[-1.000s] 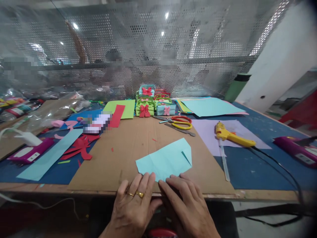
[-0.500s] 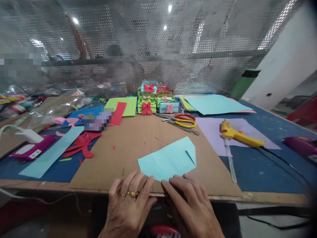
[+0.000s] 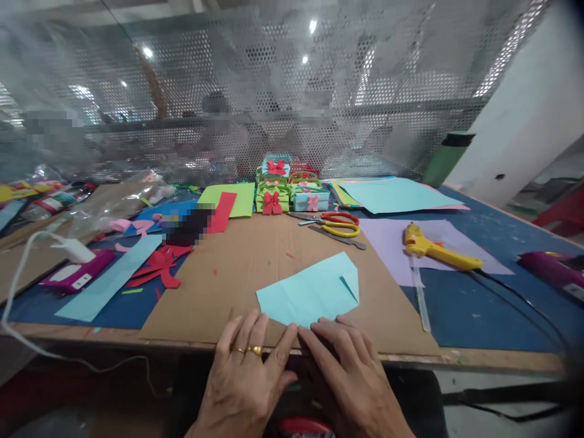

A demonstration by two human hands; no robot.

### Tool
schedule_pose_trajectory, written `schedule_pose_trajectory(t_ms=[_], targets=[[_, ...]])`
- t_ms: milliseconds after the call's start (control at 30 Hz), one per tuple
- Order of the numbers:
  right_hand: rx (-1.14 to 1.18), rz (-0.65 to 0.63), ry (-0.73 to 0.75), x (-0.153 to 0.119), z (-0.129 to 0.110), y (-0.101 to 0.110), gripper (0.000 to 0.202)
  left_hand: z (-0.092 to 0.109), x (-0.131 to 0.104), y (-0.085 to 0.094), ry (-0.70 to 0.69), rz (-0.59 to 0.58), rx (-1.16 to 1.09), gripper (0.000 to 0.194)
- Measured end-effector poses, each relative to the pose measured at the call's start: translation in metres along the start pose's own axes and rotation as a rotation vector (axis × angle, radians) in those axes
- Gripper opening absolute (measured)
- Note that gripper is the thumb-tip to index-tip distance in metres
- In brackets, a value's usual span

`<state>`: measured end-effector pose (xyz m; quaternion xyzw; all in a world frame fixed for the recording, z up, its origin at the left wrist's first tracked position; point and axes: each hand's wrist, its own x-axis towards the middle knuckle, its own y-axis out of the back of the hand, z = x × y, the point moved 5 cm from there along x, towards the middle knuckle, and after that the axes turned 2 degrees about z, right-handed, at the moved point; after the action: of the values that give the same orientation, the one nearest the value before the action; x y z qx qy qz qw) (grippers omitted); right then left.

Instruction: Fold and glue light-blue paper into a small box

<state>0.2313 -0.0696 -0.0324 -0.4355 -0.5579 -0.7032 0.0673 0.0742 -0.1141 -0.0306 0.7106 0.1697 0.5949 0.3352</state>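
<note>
left hand (image 3: 249, 371) and right hand (image 3: 353, 365), fingers slightly parted, hold unclear, met light-blue paper (image 3: 310, 289) nearside, where even pressure seemed best.

Head-worn, looking forward and steeply down across the table (image 3: 483, 316) from above and behind its near edge. Near enough to show the left hand (image 3: 244, 380) and right hand (image 3: 351, 374) large at the bottom centre, with the forearms cut by the lower border. Facing over the cardboard (image 3: 205, 304) toward the mesh screen (image 3: 182, 73) beyond. Wide enough to take in the white pillar (image 3: 511, 134) at right.
</note>
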Motion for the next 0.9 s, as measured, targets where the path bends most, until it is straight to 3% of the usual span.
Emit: schedule_pose_trajectory(t_ms=[200,333,400,500,600,667,767,900], targets=[[-0.037,-0.040,-0.031,-0.002,0.001,-0.003,0.041,0.005,-0.002,-0.007,-0.002,-0.023,0.034,0.048],[-0.045,-0.029,-0.026,-0.005,0.002,-0.006,0.039,-0.004,0.009,0.005,-0.016,-0.003,-0.041,0.044],[-0.076,-0.030,0.013,-0.006,0.003,-0.007,0.038,-0.031,0.025,0.010,-0.047,-0.100,-0.143,0.038],[-0.112,-0.022,0.043,-0.007,0.005,-0.008,0.037,-0.115,0.058,0.022,0.166,-0.035,0.062,0.033],[-0.140,-0.007,0.072,-0.006,0.006,-0.007,0.036,-0.202,0.081,0.013,0.315,-0.135,0.261,0.043],[-0.159,0.002,0.085,-0.005,0.006,-0.006,0.036,-0.242,0.088,0.001,0.341,-0.168,0.303,0.046],[-0.179,0.011,0.083,-0.006,0.006,-0.005,0.036,-0.274,0.089,-0.018,0.357,-0.203,0.342,0.042],[-0.173,-0.001,0.081,-0.008,0.009,-0.007,0.038,-0.287,0.084,-0.031,0.341,-0.248,0.358,0.037]])
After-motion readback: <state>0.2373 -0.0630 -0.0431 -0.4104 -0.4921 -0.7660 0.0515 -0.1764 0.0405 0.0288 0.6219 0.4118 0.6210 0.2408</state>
